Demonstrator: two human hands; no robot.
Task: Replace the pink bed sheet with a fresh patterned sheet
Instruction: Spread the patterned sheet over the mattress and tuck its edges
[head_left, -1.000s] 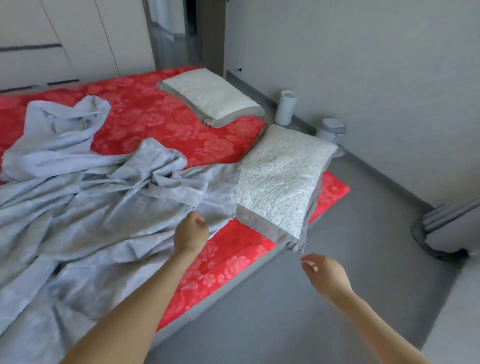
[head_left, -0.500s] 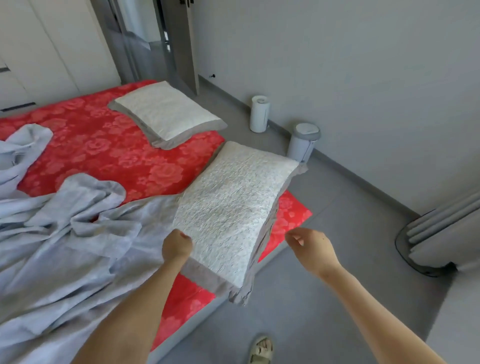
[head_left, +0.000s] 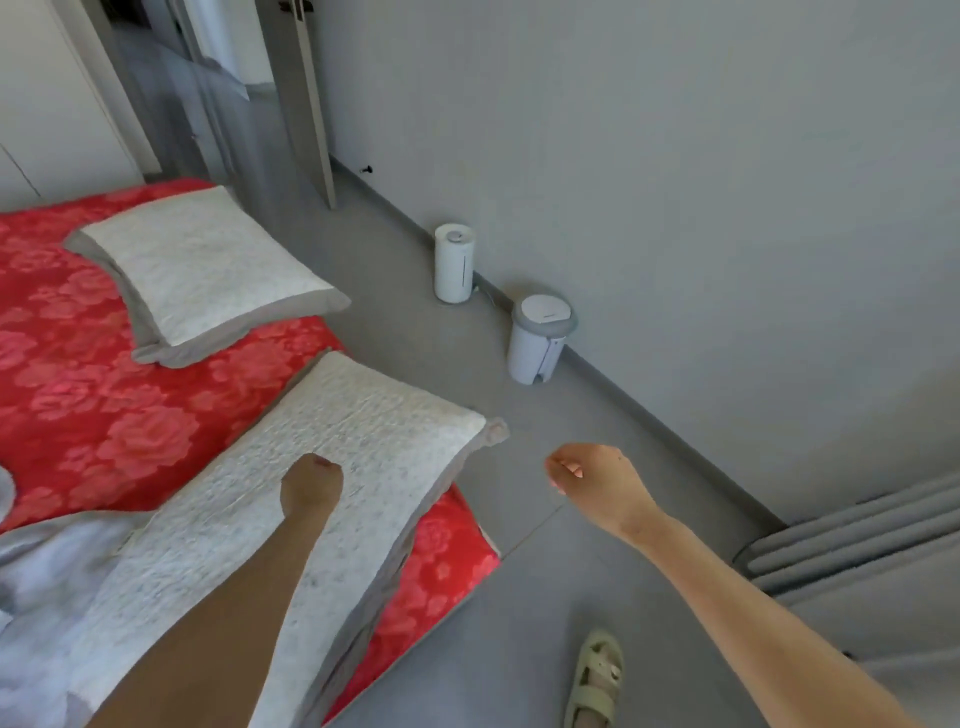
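Observation:
The bed wears a pink-red rose-print sheet (head_left: 104, 415). A crumpled grey-blue sheet (head_left: 41, 571) lies on it at the lower left. A white quilted pillow with a grey border (head_left: 374, 415) lies on the bed's near corner, its end jutting past the edge. My left hand (head_left: 311, 488) hovers over or rests on the pillow's middle as a fist, with nothing seen in it. My right hand (head_left: 597, 486) hangs over the floor just right of the pillow's corner, fingers loosely curled and holding nothing. A second pillow (head_left: 208, 265) lies farther back.
A white cylinder (head_left: 453, 262) and a small pedal bin (head_left: 540, 338) stand on the grey floor by the wall. An open door (head_left: 306, 93) is at the back. Grey padded rolls (head_left: 857, 540) sit at the right. A sandalled foot (head_left: 595, 675) stands beside the bed.
The view has swung right and closer to the bed corner. My left hand has moved from the grey sheet onto the near pillow. My right hand has risen towards the pillow's corner.

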